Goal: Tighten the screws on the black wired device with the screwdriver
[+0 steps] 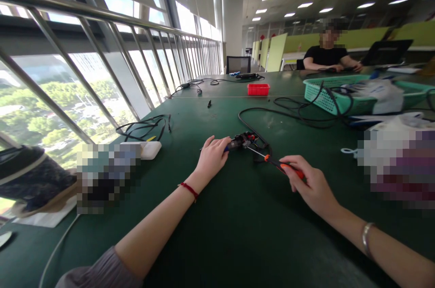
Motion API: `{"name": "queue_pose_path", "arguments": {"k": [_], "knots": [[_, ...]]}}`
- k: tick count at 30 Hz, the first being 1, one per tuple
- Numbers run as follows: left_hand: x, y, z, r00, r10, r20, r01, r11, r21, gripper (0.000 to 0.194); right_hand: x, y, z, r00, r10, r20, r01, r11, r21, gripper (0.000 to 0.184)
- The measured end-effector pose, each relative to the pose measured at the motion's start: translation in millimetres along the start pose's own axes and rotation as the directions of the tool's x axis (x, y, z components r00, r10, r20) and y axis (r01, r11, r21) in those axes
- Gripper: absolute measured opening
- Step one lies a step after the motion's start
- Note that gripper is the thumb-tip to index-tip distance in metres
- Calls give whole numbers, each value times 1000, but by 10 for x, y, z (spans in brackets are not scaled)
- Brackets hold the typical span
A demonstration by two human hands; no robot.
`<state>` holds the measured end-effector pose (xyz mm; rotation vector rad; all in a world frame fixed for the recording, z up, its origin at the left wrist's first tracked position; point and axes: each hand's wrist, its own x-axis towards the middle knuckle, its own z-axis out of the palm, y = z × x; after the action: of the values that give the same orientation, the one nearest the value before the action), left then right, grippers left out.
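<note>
My left hand (214,154) is closed on one end of a small dark device (243,140), which lies on the green table (217,233). Black, blue and red parts show on the device, and its inner parts look exposed; I cannot make out its exact kind. In my right hand (311,181) is a screwdriver (275,162) with an orange and black handle. Its thin metal shaft points left, and the tip reaches the right part of the device. A black cable (251,118) curves from beside the device toward the back right.
Behind the device stands a red box (258,90). A teal basket (321,100) with bags and cables is at the back right. Loose cables (146,127) and a white object (151,150) lie left. A metal railing (136,47) borders the left side; a person (326,54) sits across.
</note>
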<state>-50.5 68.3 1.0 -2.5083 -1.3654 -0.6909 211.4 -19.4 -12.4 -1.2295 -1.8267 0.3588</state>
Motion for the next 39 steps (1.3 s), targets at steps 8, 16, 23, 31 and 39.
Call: {"name": "queue_pose_path", "arguments": {"k": [8, 16, 23, 31, 39], "knots": [[2, 35, -25, 1000, -26, 7, 26, 1000, 4, 34, -5, 43, 27, 987, -23, -161, 18, 999, -31, 24], [-3, 2, 5, 1000, -23, 7, 23, 1000, -14, 34, 27, -3, -4, 997, 24, -73, -29, 998, -58, 24], [-1, 18, -2, 999, -34, 18, 34, 999, -13, 34, -17, -3, 12, 992, -67, -110, 54, 992, -112, 22], [1, 16, 1, 999, -34, 21, 34, 999, -18, 34, -20, -14, 23, 965, -227, -134, 214, 971, -105, 22], [5, 9, 4, 1000, -28, 13, 28, 999, -16, 34, -1, -5, 1, 998, 13, -55, -14, 1000, -19, 32]]}}
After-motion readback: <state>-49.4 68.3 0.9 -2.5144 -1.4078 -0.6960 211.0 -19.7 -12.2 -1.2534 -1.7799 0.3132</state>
